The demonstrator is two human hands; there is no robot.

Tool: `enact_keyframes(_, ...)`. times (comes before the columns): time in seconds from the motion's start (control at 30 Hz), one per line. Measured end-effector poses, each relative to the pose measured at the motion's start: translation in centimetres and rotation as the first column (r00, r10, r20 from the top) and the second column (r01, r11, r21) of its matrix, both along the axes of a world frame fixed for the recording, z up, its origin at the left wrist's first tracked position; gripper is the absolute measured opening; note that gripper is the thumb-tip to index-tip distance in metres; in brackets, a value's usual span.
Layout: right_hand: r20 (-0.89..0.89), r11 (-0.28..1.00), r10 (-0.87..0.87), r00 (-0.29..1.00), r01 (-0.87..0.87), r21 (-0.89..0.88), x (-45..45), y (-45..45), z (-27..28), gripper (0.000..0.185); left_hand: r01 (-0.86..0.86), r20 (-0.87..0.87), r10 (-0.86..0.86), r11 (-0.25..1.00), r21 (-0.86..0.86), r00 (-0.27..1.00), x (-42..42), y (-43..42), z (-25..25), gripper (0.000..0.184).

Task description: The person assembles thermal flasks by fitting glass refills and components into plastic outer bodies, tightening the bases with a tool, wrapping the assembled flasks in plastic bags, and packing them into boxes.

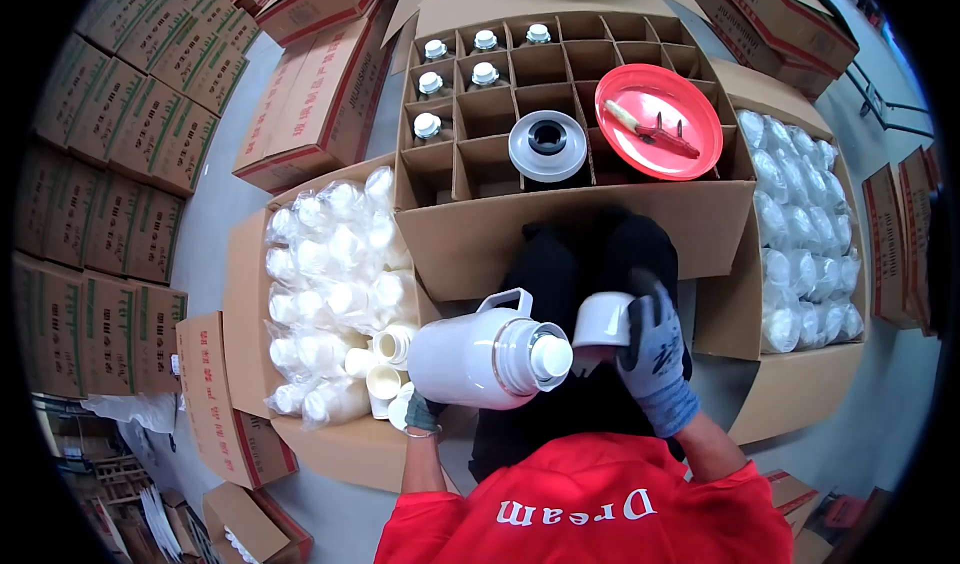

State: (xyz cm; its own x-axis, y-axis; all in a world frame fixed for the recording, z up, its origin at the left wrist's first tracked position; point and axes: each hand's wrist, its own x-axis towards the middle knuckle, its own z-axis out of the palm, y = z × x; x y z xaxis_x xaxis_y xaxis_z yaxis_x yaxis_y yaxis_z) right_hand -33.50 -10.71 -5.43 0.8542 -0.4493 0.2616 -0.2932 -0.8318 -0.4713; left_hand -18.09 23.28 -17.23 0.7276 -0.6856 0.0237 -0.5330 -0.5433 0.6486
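A white thermos flask [465, 359] with a handle and a white stopper [551, 357] lies tilted above my lap, its mouth toward the right. My left hand [424, 414], in a dark glove, is under the flask near its base, mostly hidden by it. My right hand [657, 354], in a grey-blue glove, holds a white cup [603, 320] at its right side, a short way from the stopper. Left of the flask, an open carton [245, 304] holds bagged white cups and some loose white parts [384, 382].
A divided carton [580, 226] ahead holds several flasks, with a grey ring-shaped part [548, 146] and a red dish [659, 122] holding a tool on top. Another carton [725, 314] of bagged clear parts stands right. Stacked cartons [130, 134] line the left.
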Motion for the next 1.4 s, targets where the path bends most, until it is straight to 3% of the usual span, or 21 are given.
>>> enact_keyframes(0.13,0.385,0.997,-0.072,0.92,0.053,0.059,2.0,0.6,2.2,0.066,-0.021,0.003,0.021,1.0,-0.006,1.0,-0.9,0.3,0.2,0.046)
enact_keyframes(0.23,0.394,0.993,0.008,0.919,-0.054,0.105,1.2,3.2,5.1,0.074,-0.036,0.015,0.036,0.999,-0.005,0.999,-1.5,0.3,0.2,0.045)
enact_keyframes(0.33,0.237,0.977,0.174,0.956,-0.197,0.077,-0.5,4.2,6.9,0.074,-0.047,0.03,0.047,0.999,-0.008,0.998,-1.9,-0.2,0.0,0.045)
enact_keyframes(0.43,0.299,0.943,0.331,0.895,-0.323,-0.079,0.0,2.9,3.4,0.064,-0.056,0.041,0.056,0.998,-0.011,0.998,-1.9,-0.3,-0.1,0.045)
enact_keyframes(0.5,0.308,0.909,0.414,0.857,-0.406,-0.09,1.2,0.3,4.0,0.05,-0.063,0.04,0.064,0.998,-0.017,0.997,-1.9,-0.2,0.0,0.045)
enact_keyframes(0.57,0.433,0.846,0.469,0.77,-0.532,0.03,3.4,-0.8,3.6,0.054,-0.078,0.038,0.079,0.997,-0.024,0.996,-2.0,0.0,0.0,0.044)
enact_keyframes(0.67,0.328,0.585,0.172,0.929,-0.364,0.724,3.2,-1.1,1.0,0.066,-0.128,0.033,0.13,0.99,-0.057,0.991,-1.3,0.6,-0.1,0.044)
enact_keyframes(0.73,0.159,0.333,0.099,0.982,-0.183,0.925,1.8,-1.7,0.6,0.072,-0.105,0.031,0.106,0.994,-0.028,0.994,0.2,1.0,-0.2,0.044)
enact_keyframes(0.77,0.068,0.195,0.09,0.994,-0.084,0.977,1.2,-2.3,0.6,0.076,-0.071,0.029,0.071,0.997,-0.003,0.997,1.5,0.8,-0.2,0.044)
enact_keyframes(0.9,0.251,0.632,0.333,0.909,-0.413,0.656,-0.4,-2.5,2.4,0.085,0.119,-0.042,-0.117,0.991,0.063,0.992,5.9,-1.6,1.4,0.044)
enact_keyframes(0.97,0.062,0.359,0.278,0.958,-0.163,0.919,-1.2,-2.3,2.1,0.08,0.063,-0.181,-0.095,0.983,-0.173,0.979,7.4,-3.3,3.8,0.045)
enact_keyframes(1.03,-0.203,0.053,0.404,0.892,0.199,0.979,-1.8,-3.4,1.4,0.072,0.173,-0.216,-0.191,0.98,-0.099,0.958,8.9,-7.6,11.6,0.046)
enact_keyframes(1.07,-0.415,0.13,0.554,0.722,0.417,0.9,-1.0,-4.2,2.1,0.064,0.228,-0.235,-0.237,0.971,-0.065,0.943,9.7,-9.8,15.5,0.046)
enact_keyframes(1.1,-0.469,0.435,0.629,0.62,0.219,0.874,0.0,-4.9,3.5,0.06,0.454,-0.078,-0.467,0.88,-0.138,0.881,10.9,-12.7,15.8,0.045)
enact_keyframes(1.13,-0.548,0.659,0.658,0.516,-0.044,0.751,1.5,-5.8,5.4,0.056,0.444,-0.14,-0.446,0.895,-0.041,0.884,10.3,-15.5,16.6,0.043)
enact_keyframes(1.17,-0.644,0.77,0.638,0.423,-0.331,0.546,3.3,-6.9,6.8,0.053,0.532,-0.138,-0.518,0.841,0.098,0.844,9.5,-18.2,17.9,0.044)
enact_keyframes(1.23,-0.454,0.944,0.328,0.828,-0.279,0.174,7.5,-8.7,6.8,0.045,0.598,-0.048,-0.637,0.693,0.402,0.77,6.5,-22.6,18.0,0.041)
enact_keyframes(1.27,-0.34,0.958,0.288,0.895,-0.271,0.097,10.4,-9.6,6.7,0.044,0.66,-0.194,-0.676,0.546,0.516,0.711,4.8,-25.1,18.1,0.041)
enact_keyframes(1.3,-0.216,0.967,0.252,0.943,-0.254,0.023,13.6,-11.0,6.0,0.046,0.733,-0.184,-0.718,0.604,0.314,0.671,3.9,-25.7,13.2,0.043)
enact_keyframes(1.37,0.08,0.873,0.418,0.905,-0.375,-0.311,20.3,-14.6,0.1,0.052,0.717,-0.251,-0.679,0.592,0.369,0.69,4.3,-27.1,16.2,0.041)
enact_keyframes(1.4,-0.037,0.859,0.437,0.899,-0.429,-0.28,22.7,-15.1,-0.5,0.055,0.706,-0.263,-0.656,0.676,0.211,0.707,5.6,-26.9,15.0,0.037)
